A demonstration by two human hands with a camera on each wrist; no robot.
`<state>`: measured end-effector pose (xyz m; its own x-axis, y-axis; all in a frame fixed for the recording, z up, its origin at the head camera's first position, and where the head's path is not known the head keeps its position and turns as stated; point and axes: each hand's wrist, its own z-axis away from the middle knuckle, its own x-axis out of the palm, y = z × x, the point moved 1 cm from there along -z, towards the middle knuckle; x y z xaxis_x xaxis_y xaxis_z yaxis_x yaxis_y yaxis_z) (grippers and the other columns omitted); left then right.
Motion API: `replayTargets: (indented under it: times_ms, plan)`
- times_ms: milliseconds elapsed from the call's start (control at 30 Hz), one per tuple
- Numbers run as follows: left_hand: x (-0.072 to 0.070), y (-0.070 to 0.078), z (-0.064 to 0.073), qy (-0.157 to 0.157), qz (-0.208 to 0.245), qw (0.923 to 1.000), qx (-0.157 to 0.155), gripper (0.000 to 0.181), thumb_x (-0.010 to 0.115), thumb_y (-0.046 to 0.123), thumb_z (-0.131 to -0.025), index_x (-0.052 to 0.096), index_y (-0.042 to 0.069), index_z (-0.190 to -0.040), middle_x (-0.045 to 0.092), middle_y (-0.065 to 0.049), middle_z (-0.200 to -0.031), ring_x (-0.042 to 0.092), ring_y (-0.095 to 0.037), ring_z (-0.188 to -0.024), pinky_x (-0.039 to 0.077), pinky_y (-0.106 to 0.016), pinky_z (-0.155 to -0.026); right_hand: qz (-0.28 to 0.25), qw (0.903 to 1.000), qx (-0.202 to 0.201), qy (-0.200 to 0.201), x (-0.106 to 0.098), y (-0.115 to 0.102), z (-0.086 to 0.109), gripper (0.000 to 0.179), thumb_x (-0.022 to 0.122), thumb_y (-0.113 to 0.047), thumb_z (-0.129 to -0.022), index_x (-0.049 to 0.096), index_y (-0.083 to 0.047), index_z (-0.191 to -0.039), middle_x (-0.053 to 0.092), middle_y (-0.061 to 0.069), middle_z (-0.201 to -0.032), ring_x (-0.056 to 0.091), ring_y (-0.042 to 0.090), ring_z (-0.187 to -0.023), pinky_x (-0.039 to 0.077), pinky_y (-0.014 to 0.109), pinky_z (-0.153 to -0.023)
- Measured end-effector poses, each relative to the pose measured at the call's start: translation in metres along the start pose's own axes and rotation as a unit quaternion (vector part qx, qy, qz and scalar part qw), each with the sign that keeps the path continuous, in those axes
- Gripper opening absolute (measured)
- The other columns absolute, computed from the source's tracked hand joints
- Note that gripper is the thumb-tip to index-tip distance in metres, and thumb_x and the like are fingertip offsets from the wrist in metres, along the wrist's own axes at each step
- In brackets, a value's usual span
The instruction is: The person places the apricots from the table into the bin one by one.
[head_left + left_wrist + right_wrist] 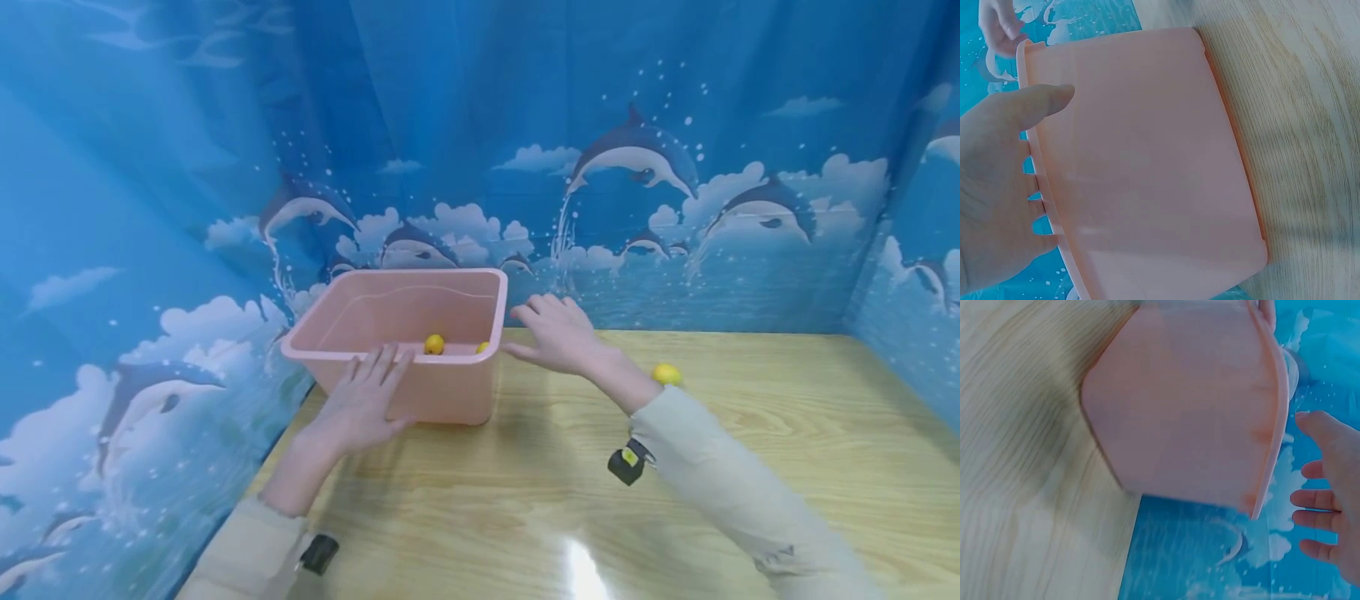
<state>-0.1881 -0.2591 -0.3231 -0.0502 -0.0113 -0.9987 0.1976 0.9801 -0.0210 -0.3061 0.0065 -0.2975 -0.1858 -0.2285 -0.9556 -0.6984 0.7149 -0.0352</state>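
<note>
1 tub (450, 390), L grip (362, 410) @ rim (450, 359), wrist label (630, 456)

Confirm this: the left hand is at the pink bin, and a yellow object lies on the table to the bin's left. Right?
Not quite: the side is wrong. The left hand is at the pink bin, and a yellow object lies on the table to the bin's right, as the head view shows.

Yellow fruit (482, 347) partly behind bin rim (450, 359)
</note>
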Motion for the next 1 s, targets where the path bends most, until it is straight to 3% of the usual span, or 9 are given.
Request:
replayTargets:
  times_ms: [433,767,1000]
  plan:
    - [-0.002,0.002,0.001,-0.002,0.002,1.0000,-0.005,0.088,0.060,0.045,-0.086,0.009,0.012,-0.150,0.002,-0.014,-0.155,0.000,-0.033,-0.140,0.001,-0.053,-0.111,0.019,0.9990,0.022,0.034,0.012,0.070,0.055,0.047,0.064,-0.038,-0.086,0.057,-0.005,-0.120,0.057,0.013,-0.108,0.051,0.031,-0.100,0.043,0.046,-0.075]
    - [-0.003,0.002,0.001,-0.005,0.009,0.9999,-0.012,0.088,0.060,0.044,-0.087,0.008,0.012,-0.150,0.001,-0.013,-0.155,-0.001,-0.033,-0.140,0.000,-0.052,-0.111,0.046,0.9972,0.057,0.015,0.023,0.123,0.088,0.050,0.066,-0.032,-0.085,0.054,-0.002,-0.122,0.055,0.017,-0.106,0.051,0.035,-0.096,0.042,0.046,-0.069]
    - [-0.001,0.003,0.000,-0.010,0.006,0.9998,-0.015,0.089,0.061,0.044,-0.086,0.006,0.015,-0.150,0.001,-0.013,-0.155,-0.002,-0.033,-0.140,-0.001,-0.053,-0.111,0.041,0.9960,0.079,-0.010,0.034,0.152,0.108,0.054,0.066,-0.029,-0.084,0.051,0.002,-0.126,0.054,0.022,-0.109,0.049,0.040,-0.098,0.041,0.052,-0.073]
